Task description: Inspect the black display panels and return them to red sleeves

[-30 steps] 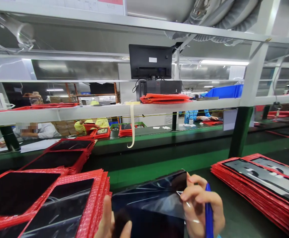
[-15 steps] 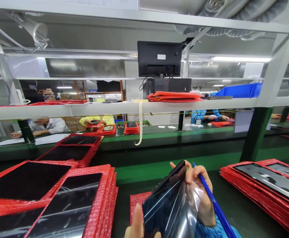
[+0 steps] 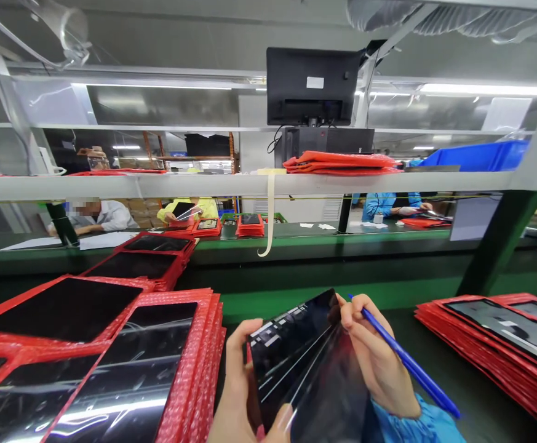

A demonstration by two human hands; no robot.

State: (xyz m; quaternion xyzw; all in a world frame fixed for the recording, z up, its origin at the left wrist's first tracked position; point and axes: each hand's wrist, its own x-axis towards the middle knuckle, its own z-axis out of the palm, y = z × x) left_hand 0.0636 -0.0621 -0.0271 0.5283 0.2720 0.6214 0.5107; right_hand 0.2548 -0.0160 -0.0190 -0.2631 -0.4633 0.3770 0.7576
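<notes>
A glossy black screen panel (image 3: pixel 291 344) is tilted up in front of me, with clear film (image 3: pixel 330 381) partly lifted off its face. My left hand (image 3: pixel 245 384) grips the panel's left side, fingers at the upper left edge and thumb over the front. At the top right corner, my right hand (image 3: pixel 379 351) pinches the film's edge between thumb and fingers. A blue pen-like stick (image 3: pixel 411 363) also lies in the right hand, its tip up by the index finger and its shaft slanting down to the right.
At left, black screens lie on stacked red bubble-wrap sleeves (image 3: pixel 198 369). Another sleeve stack (image 3: pixel 485 363) with grey-backed panels stands at right. A shelf rail (image 3: pixel 203 186) crosses ahead, carrying a monitor (image 3: pixel 313 86) and a blue bin (image 3: pixel 480 155). Several co-workers sit beyond.
The panel has turned so more of its face shows, and my left hand now wraps its left edge. The film is still pinched in the right hand. My view has shifted slightly.
</notes>
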